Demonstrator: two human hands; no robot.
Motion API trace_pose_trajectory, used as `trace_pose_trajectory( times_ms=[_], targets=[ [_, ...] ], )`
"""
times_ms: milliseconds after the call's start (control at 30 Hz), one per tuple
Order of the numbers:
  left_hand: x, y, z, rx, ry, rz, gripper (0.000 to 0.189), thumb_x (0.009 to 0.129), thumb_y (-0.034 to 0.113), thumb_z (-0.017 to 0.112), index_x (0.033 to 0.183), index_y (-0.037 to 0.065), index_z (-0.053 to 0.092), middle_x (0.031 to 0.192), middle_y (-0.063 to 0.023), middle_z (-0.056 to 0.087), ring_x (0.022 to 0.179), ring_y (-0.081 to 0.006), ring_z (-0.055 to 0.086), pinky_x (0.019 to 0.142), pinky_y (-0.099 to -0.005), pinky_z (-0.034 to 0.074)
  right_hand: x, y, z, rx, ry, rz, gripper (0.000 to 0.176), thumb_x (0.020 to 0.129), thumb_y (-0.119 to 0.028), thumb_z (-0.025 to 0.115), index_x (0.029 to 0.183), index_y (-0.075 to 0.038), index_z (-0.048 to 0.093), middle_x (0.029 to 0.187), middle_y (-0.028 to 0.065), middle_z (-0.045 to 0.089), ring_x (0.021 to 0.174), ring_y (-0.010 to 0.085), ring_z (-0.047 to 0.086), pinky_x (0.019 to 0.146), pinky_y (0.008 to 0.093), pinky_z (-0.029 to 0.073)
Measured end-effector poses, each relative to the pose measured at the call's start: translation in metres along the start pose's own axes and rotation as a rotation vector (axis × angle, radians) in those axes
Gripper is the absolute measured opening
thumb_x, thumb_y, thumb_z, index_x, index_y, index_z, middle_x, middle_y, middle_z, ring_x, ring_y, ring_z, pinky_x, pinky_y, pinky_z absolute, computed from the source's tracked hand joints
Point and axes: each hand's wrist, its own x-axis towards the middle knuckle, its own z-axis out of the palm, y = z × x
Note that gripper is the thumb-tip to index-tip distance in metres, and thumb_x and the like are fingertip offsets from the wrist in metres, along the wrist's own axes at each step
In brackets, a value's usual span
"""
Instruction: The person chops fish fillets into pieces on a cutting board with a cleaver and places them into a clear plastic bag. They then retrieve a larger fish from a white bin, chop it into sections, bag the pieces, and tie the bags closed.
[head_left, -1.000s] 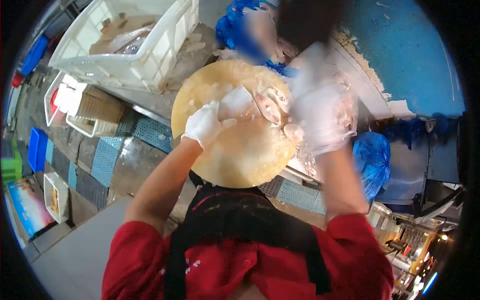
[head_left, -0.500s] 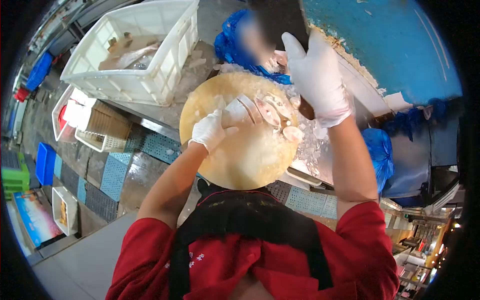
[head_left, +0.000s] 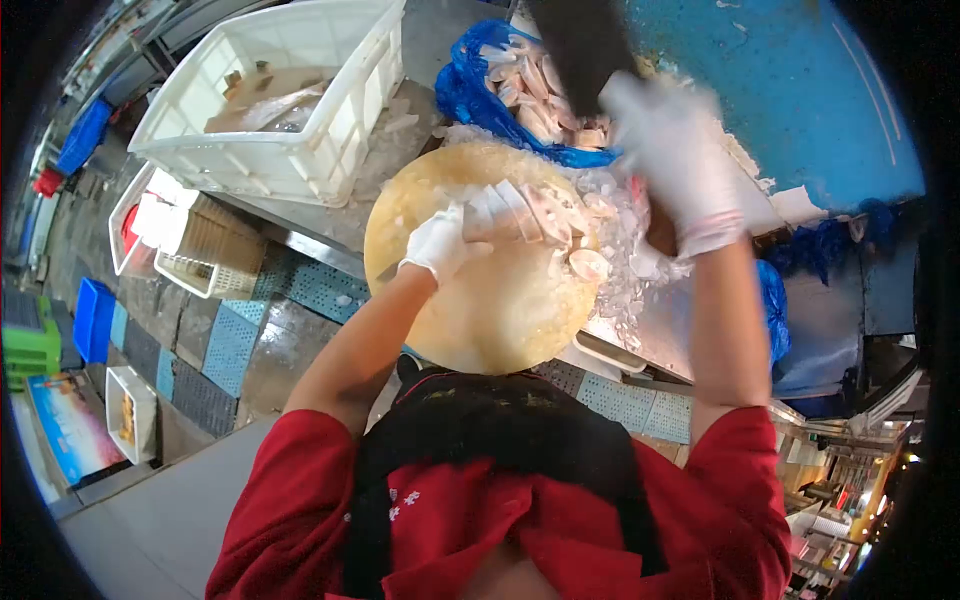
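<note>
My left hand [head_left: 440, 243], in a white glove, is closed around the near end of a pale fish body [head_left: 487, 212] on the round chopping board [head_left: 480, 315]. The fish is cut into thick slices at its far end, with a few fish pieces [head_left: 588, 265] at the board's right edge. In my gloved right hand [head_left: 672, 150], blurred by motion, is a cleaver [head_left: 583, 50], raised above the board with its dark blade toward the top. Part of its brown handle shows below the hand.
Behind the board lies an open blue plastic bag [head_left: 462, 105] full of fish slices [head_left: 530, 90]. Crushed ice [head_left: 640, 265] lies along the right. A white crate [head_left: 345, 150] holding fish in murky water stands at back left. A blue surface [head_left: 800, 100] spans the upper right.
My left hand and the fish have shifted right on the board. The right hand has moved a little right with the raised cleaver. More of the blue bag's slices now show.
</note>
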Motion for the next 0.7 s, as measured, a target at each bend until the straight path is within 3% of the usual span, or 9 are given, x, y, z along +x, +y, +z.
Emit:
trace_pose_trajectory(
  times_ms=[100, 133, 167, 267, 333, 400, 533, 600, 700],
  targets=[
    [0.000, -0.004, 0.004, 0.054, 0.014, 0.007, 0.064, 0.079, 0.044, 0.077, 0.123, 0.002, 0.056, 0.108, -0.0241, 0.067, 0.101, -0.0372, 0.067, 0.085, -0.0472, 0.053, 0.023, -0.053, -0.073, -0.015, 0.393, -0.278, 0.028, 0.096, -0.029, 0.056, 0.087, -0.004, 0.063, 0.065, 0.0023, 0.060, 0.051, 0.0131, 0.055, 0.049, 0.0320, 0.045],
    [-0.010, -0.009, 0.002, 0.150, 0.024, 0.013, 0.063, 0.080, 0.045, 0.075, 0.122, 0.002, 0.055, 0.103, -0.0226, 0.067, 0.095, -0.0362, 0.068, 0.081, -0.0471, 0.054, 0.030, -0.073, -0.090, 0.023, 0.423, -0.250, 0.031, 0.099, -0.031, 0.055, 0.086, -0.005, 0.064, 0.063, -0.0002, 0.059, 0.047, 0.0097, 0.053, 0.047, 0.0298, 0.043],
    [-0.015, -0.012, 0.000, 0.243, 0.032, 0.022, 0.062, 0.081, 0.046, 0.073, 0.121, 0.002, 0.055, 0.097, -0.0212, 0.068, 0.089, -0.0353, 0.069, 0.076, -0.0471, 0.054, 0.048, -0.039, -0.098, 0.069, 0.210, -0.592, 0.027, 0.097, -0.027, 0.054, 0.089, -0.004, 0.065, 0.073, 0.0048, 0.063, 0.059, 0.0159, 0.057, 0.057, 0.0321, 0.046],
    [-0.024, -0.013, -0.004, 0.219, -0.006, 0.043, 0.064, 0.085, 0.047, 0.068, 0.126, 0.001, 0.053, 0.092, -0.0178, 0.069, 0.082, -0.0339, 0.070, 0.070, -0.0454, 0.054, 0.004, -0.017, -0.023, -0.316, 0.420, -0.191, 0.029, 0.093, -0.028, 0.055, 0.093, -0.001, 0.066, 0.083, 0.0130, 0.066, 0.071, 0.0261, 0.063, 0.068, 0.0393, 0.050],
    [-0.021, -0.016, -0.004, 0.209, -0.065, 0.012, 0.067, 0.086, 0.047, 0.067, 0.133, 0.002, 0.050, 0.097, -0.0197, 0.068, 0.088, -0.0364, 0.068, 0.074, -0.0461, 0.053, -0.057, 0.035, 0.102, -0.593, -0.037, -0.015, 0.032, 0.090, -0.029, 0.056, 0.096, 0.001, 0.067, 0.090, 0.0184, 0.069, 0.079, 0.0329, 0.066, 0.075, 0.0441, 0.052],
    [-0.019, -0.017, -0.004, 0.210, -0.123, -0.029, 0.071, 0.087, 0.046, 0.066, 0.140, 0.002, 0.047, 0.103, -0.0216, 0.068, 0.093, -0.0388, 0.067, 0.079, -0.0468, 0.052, -0.085, 0.078, 0.174, -0.265, -0.503, 0.047, 0.036, 0.088, -0.029, 0.057, 0.100, 0.003, 0.067, 0.097, 0.0239, 0.071, 0.088, 0.0397, 0.070, 0.082, 0.0488, 0.055],
    [-0.028, -0.013, -0.002, 0.120, -0.023, -0.010, 0.074, 0.087, 0.046, 0.066, 0.142, 0.000, 0.045, 0.104, -0.0217, 0.068, 0.094, -0.0394, 0.067, 0.080, -0.0471, 0.052, -0.033, 0.049, 0.124, 0.055, -0.772, 0.347, 0.037, 0.086, -0.031, 0.053, 0.096, 0.000, 0.071, 0.089, 0.0273, 0.069, 0.084, 0.0421, 0.069, 0.080, 0.0505, 0.054],
    [-0.021, -0.017, 0.001, 0.098, -0.009, -0.004, 0.075, 0.087, 0.046, 0.066, 0.141, -0.001, 0.045, 0.105, -0.0219, 0.068, 0.094, -0.0395, 0.066, 0.080, -0.0474, 0.052, -0.011, 0.034, 0.088, -0.164, -0.467, -0.049, 0.045, 0.086, -0.037, 0.052, 0.099, 0.002, 0.070, 0.092, 0.0302, 0.068, 0.088, 0.0449, 0.067, 0.082, 0.0512, 0.053],
    [-0.009, -0.013, 0.019, 0.131, 0.088, 0.043, 0.071, 0.087, 0.046, 0.067, 0.135, -0.002, 0.047, 0.096, -0.0195, 0.069, 0.084, -0.0337, 0.070, 0.072, -0.0430, 0.055, 0.018, -0.019, 0.017, -0.146, 0.034, -0.131, 0.043, 0.091, -0.038, 0.052, 0.094, 0.002, 0.067, 0.084, 0.0233, 0.065, 0.080, 0.0383, 0.063, 0.074, 0.0455, 0.050]
  ],
)
